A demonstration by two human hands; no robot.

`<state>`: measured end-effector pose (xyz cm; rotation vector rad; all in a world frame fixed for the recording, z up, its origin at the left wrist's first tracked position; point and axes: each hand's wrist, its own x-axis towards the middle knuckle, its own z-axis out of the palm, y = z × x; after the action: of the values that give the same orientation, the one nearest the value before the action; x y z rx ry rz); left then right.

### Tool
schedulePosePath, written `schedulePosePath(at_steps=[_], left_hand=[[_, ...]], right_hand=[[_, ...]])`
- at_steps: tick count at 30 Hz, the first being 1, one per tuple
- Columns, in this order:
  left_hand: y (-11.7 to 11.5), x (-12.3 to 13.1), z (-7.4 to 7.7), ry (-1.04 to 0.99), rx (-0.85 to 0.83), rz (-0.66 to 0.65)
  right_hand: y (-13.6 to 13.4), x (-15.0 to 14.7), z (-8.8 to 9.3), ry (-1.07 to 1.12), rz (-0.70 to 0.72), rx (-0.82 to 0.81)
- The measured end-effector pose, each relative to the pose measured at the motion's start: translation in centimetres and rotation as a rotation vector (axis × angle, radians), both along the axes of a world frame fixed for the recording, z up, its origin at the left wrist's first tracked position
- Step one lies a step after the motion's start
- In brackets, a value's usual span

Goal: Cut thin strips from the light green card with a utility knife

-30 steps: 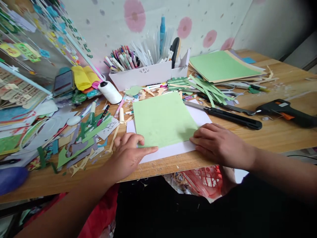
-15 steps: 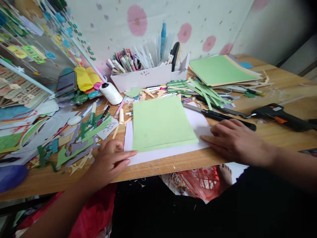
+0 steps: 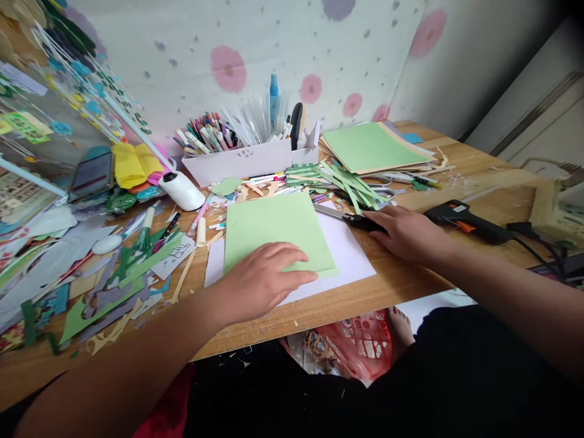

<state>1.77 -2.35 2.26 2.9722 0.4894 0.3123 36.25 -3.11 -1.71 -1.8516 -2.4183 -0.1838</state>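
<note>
My left hand [image 3: 269, 277] lies over the lower part of a light green sheet of paper [image 3: 274, 225], its fingers stretched out to the right. Beneath the green sheet is a larger white sheet [image 3: 351, 261], showing along the right and front. At the right, my right hand [image 3: 406, 234] has its fingers and thumb around the black handle of a utility knife [image 3: 360, 221]. The knife's blade points left, toward the green sheet's right edge. The rear end of its handle is hidden under the hand.
A glue gun [image 3: 460, 216] lies right of the knife. Behind the sheets stand a white box of pens [image 3: 241, 164] and green paper strips [image 3: 349, 185]. A stack of paper [image 3: 374, 146] is at the back right. Paper scraps [image 3: 109, 304] and a thread spool [image 3: 182, 191] lie left.
My left hand has moved from the white sheet's left corner onto the green sheet. My right hand has left the sheet's right side and closed on the utility knife. The view has shifted.
</note>
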Motion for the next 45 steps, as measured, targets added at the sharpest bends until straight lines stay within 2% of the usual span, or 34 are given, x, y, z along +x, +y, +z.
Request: schedulePosePath(at_steps=[2,5,10,16,21,28,33,38,45], left_hand=[[1.3,2.3,-0.8,0.02,0.013,-0.08],[3.1,4.2,-2.5,0.037,0.003,-0.147],[4.5,4.8,-4.1,-0.11,-0.099,-0.05],[4.4,4.8,-4.1,-0.141,-0.136,0.041],[4.5,4.9,-3.9,-0.108,-0.126,0.061],[4.5,5.0,-3.9,-0.046,-0.114,0.046],[4.4,5.0,-3.8,0.003,-0.106,0.052],[4.3,5.1,-3.6,0.081,-0.032,0.057],[4.4,5.1,-4.1,0.046,-0.032,0.025]], right_hand=[[-0.3,0.0,0.4,0.001,-0.023,0.006],[-2.1,1.0,1.4,0.044,-0.043,0.028],[-6.0,3.7,1.9,0.091,0.026,0.019],[-6.8,4.2,1.0,0.019,0.141,0.076],[-6.6,3.5,1.2,-0.019,0.201,0.091],[-6.4,4.2,1.1,0.077,0.273,-0.03],[-6.2,4.1,1.4,0.061,0.264,-0.072],[-6.5,3.6,2.0,0.071,0.277,-0.129],[-7.3,3.4,2.1,0.088,0.254,-0.146]])
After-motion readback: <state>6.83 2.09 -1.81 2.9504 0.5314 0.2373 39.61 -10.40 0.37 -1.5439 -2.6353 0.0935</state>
